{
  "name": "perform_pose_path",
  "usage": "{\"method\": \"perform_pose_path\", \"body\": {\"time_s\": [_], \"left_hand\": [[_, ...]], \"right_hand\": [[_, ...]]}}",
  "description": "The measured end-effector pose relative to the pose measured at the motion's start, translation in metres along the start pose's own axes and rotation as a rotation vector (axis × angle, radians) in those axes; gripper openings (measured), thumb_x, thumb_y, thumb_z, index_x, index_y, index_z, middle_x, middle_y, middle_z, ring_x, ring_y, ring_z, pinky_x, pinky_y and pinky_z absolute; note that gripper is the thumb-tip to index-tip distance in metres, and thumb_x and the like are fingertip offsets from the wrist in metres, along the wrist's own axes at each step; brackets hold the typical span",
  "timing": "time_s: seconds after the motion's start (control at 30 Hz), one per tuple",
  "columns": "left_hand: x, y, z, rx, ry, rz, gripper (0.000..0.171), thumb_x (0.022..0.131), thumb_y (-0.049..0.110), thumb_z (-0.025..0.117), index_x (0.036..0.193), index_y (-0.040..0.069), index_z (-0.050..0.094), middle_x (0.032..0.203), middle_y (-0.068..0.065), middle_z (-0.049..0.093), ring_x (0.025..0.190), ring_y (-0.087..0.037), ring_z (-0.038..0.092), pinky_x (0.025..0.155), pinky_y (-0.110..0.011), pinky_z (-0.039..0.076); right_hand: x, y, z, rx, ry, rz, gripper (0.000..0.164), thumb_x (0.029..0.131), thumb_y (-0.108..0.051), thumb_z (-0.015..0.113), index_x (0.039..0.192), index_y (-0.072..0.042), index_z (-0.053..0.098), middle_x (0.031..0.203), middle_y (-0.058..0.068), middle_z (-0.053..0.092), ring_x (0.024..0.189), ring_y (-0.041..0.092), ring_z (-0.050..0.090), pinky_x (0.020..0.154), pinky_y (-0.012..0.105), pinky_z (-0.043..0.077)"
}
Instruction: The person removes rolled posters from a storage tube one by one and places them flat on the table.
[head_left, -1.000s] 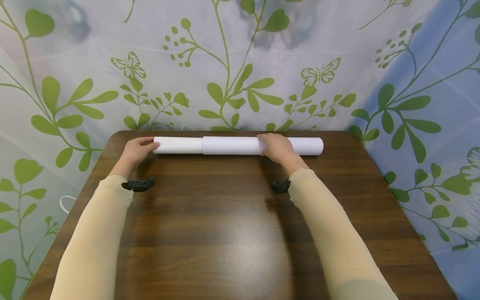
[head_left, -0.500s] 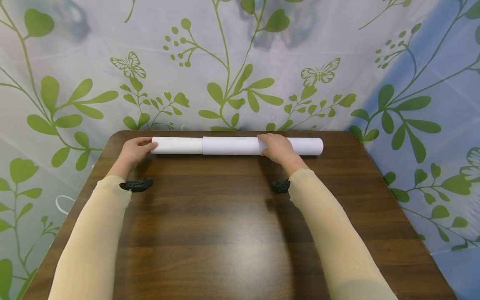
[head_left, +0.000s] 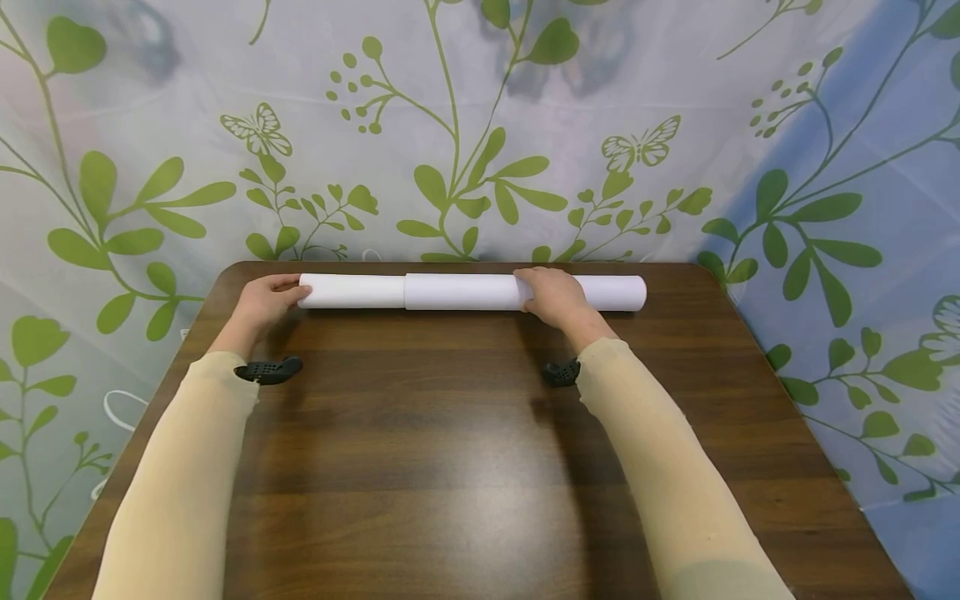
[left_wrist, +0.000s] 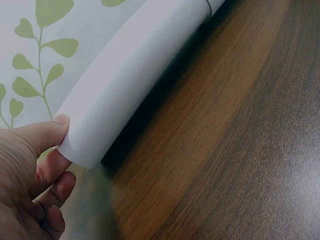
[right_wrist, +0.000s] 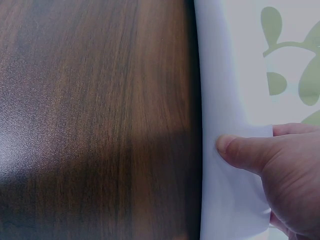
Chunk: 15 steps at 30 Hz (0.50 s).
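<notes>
A long white paper roll lies along the far edge of the wooden table, in two sections. The narrower inner roll sticks out of the left end of the wider outer roll. My left hand pinches the inner roll's free end; in the left wrist view its thumb presses the outside and a finger goes in at the open end. Over the outer roll, right of its middle, my right hand grips from above. The right wrist view has its thumb on the near side and other fingers behind.
The brown wooden table has rounded far corners. Behind it hangs a pale curtain with green leaves and butterflies. A white cord loop shows beyond the left table edge. Black wrist devices sit on both wrists.
My left hand has moved slightly left with the inner roll's end, so a little more of it shows outside the outer roll. The right hand and outer roll have stayed put.
</notes>
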<state>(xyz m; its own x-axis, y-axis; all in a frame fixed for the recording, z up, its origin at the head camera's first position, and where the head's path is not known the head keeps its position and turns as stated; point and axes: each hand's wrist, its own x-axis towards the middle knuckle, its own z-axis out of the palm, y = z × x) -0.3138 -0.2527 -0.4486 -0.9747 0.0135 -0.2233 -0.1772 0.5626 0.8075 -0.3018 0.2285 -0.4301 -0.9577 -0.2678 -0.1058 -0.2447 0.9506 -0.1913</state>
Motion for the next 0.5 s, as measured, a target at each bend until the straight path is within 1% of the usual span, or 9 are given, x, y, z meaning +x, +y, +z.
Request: {"method": "perform_pose_path", "body": {"time_s": [0.17, 0.27, 0.5], "left_hand": [[-0.0012, -0.0015, -0.0026, 0.018, 0.008, 0.0, 0.067, 0.104, 0.04, 0.059, 0.156, 0.001, 0.04, 0.146, -0.028, 0.051, 0.123, -0.038, 0.053, 0.106, -0.05, 0.04], [0.0005, -0.0044, -0.0035, 0.021, 0.01, 0.007, 0.067, 0.104, 0.04, 0.059, 0.156, 0.001, 0.04, 0.146, -0.028, 0.05, 0.124, -0.039, 0.054, 0.107, -0.05, 0.04], [0.0023, -0.0087, -0.0069, 0.038, 0.013, 0.011, 0.07, 0.104, 0.044, 0.059, 0.155, 0.001, 0.041, 0.145, -0.028, 0.051, 0.121, -0.037, 0.054, 0.103, -0.048, 0.042]], "right_hand": [[0.0002, 0.0005, 0.0007, -0.002, 0.002, -0.007, 0.068, 0.094, -0.017, 0.077, 0.154, -0.012, 0.047, 0.15, 0.013, 0.053, 0.135, 0.038, 0.05, 0.109, 0.051, 0.04], [0.001, 0.001, 0.0019, 0.0, 0.006, -0.007, 0.068, 0.094, -0.018, 0.077, 0.154, -0.012, 0.047, 0.15, 0.013, 0.053, 0.135, 0.037, 0.049, 0.109, 0.051, 0.039], [-0.0003, 0.0, 0.0014, 0.002, 0.004, -0.003, 0.068, 0.094, -0.018, 0.077, 0.155, -0.012, 0.046, 0.151, 0.013, 0.052, 0.135, 0.037, 0.049, 0.109, 0.051, 0.039]]}}
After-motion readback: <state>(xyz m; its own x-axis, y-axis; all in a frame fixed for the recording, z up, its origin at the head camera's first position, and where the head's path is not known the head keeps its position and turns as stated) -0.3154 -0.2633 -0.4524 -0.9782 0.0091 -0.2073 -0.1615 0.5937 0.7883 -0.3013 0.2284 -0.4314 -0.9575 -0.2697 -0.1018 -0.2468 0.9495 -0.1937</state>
